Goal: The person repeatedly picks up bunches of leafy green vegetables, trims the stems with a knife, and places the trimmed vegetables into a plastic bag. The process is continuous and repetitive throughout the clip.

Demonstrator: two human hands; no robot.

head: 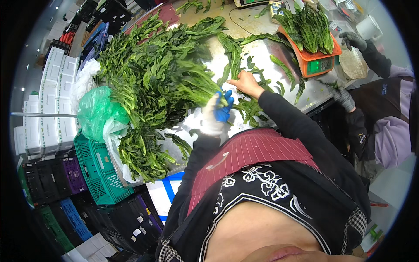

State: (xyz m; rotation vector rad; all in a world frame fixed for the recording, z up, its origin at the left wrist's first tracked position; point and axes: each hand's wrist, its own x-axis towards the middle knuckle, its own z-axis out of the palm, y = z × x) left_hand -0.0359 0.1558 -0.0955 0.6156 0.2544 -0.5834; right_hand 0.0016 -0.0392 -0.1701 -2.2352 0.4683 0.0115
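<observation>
My left hand (217, 113), in a white and blue work glove, grips a bunch of long green leafy vegetables (198, 83) by the pale stem ends. The leaves point away to the upper left and are slightly blurred. Bare, my right hand (247, 83) is over the metal tabletop, beside a long loose leaf (233, 52). Its index finger points left, and whether the other fingers pinch anything is hidden. A large heap of the same greens (147, 68) covers the table's left side. Loose leaves (250, 113) lie below my right hand.
An orange digital scale (319, 65) bears a pile of upright-headed greens (307, 29). Right of it, a co-worker's grey-gloved hands (353, 41) reach toward the table. A green plastic bag (98, 109) and a teal crate (98, 167) border the left side, near stacked white boxes (49, 104).
</observation>
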